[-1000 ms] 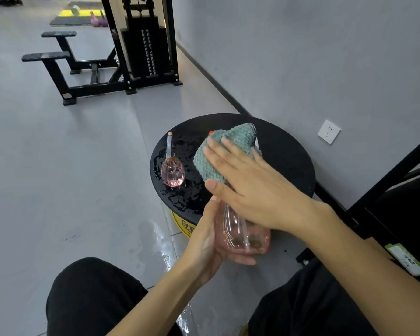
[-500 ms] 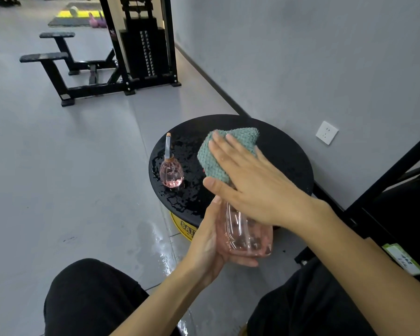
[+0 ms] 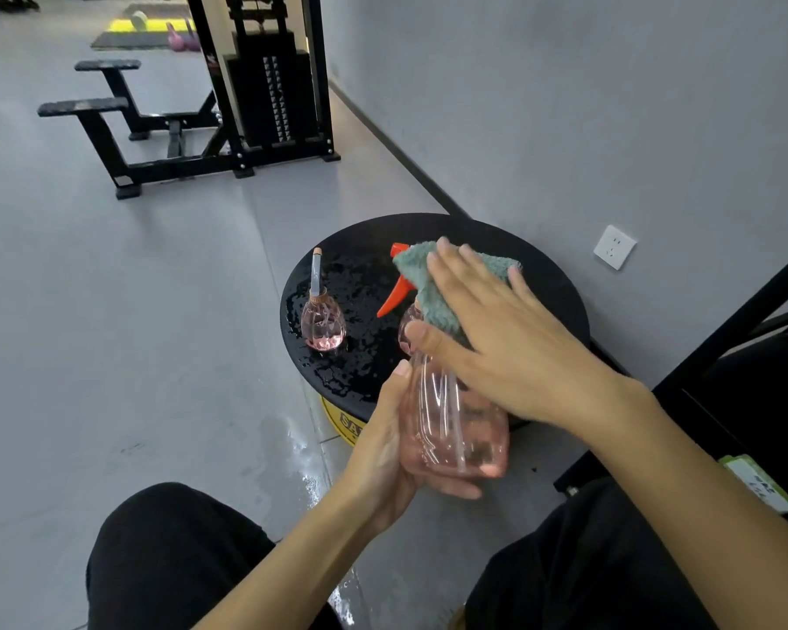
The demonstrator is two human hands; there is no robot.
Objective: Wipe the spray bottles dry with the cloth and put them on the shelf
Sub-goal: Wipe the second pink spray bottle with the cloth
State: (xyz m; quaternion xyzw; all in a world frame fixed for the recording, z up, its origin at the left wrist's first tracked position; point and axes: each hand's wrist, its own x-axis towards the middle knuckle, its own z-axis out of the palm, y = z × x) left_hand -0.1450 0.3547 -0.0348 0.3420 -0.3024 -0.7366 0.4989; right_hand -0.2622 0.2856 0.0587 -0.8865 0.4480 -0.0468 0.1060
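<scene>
My left hand (image 3: 385,452) grips the base of a clear pink spray bottle (image 3: 451,429), held tilted over the near edge of the round black table (image 3: 551,284). Its orange trigger (image 3: 396,293) sticks out to the left. My right hand (image 3: 487,329) lies flat with straight fingers on a teal cloth (image 3: 433,288), pressing it against the bottle's top. A second, small pink bottle (image 3: 321,322) with a thin upright nozzle stands on the wet left part of the table. A black shelf frame (image 3: 742,320) rises at the right.
Water drops cover the tabletop's left side and a wet patch shines on the grey floor (image 3: 292,447) below. A grey wall with a white socket (image 3: 614,246) is behind the table. A black weight machine (image 3: 265,84) stands far back. My black-clad knees fill the bottom.
The cloth under my right hand has slid to the right across the bottle's top, and the orange trigger now shows. My left hand keeps its hold on the base.
</scene>
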